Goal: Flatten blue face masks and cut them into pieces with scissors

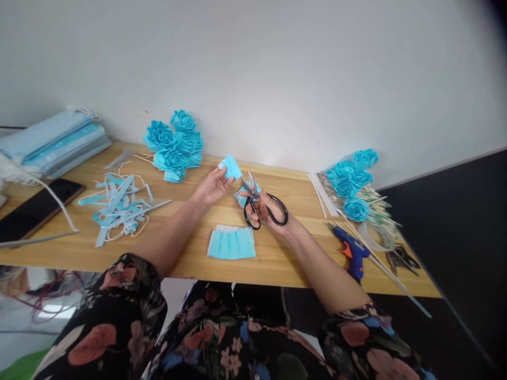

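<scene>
Between the thumb and fingers of my left hand (pixel 214 186) is a small blue piece of mask fabric (pixel 230 168), held up above the table. My right hand (pixel 273 211) grips black-handled scissors (pixel 278 208), their blades parted and pointing toward the fabric piece. Behind the blades, more cut blue pieces (pixel 241 199) lie on the wood, partly covered by the scissors and hand. Nearer to me, a larger pleated blue mask piece (pixel 232 244) with a white layer under it rests flat.
On the left are trimmed strips and ear loops (pixel 121 203), a phone (pixel 39 208) and stacked masks (pixel 55 140). Blue fabric flowers (pixel 174 145) stand by the wall. To the right are more flowers (pixel 348 179), a glue gun (pixel 352 250), a tape roll (pixel 376 236) and pliers (pixel 403 260).
</scene>
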`<action>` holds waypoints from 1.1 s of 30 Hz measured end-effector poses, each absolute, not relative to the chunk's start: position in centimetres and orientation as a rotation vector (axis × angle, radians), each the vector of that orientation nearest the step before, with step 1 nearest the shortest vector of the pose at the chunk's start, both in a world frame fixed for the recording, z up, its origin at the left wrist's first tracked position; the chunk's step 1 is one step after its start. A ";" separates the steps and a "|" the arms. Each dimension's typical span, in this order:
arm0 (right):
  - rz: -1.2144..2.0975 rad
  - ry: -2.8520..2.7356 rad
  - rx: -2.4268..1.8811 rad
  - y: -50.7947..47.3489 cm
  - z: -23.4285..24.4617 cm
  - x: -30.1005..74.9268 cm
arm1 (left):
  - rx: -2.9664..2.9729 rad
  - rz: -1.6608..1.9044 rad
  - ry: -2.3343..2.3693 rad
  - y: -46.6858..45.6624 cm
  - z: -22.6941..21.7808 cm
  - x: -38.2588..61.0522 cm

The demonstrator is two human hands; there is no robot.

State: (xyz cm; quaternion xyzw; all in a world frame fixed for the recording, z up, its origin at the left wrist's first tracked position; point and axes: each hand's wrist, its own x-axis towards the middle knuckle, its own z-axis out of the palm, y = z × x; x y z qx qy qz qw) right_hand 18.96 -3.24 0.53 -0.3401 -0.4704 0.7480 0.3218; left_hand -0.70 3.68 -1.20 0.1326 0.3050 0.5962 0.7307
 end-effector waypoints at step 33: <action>1.895 -1.158 -0.647 -3.1 -1.9 17.2 | 0.480 1.313 0.596 3.5 -1.5 -0.7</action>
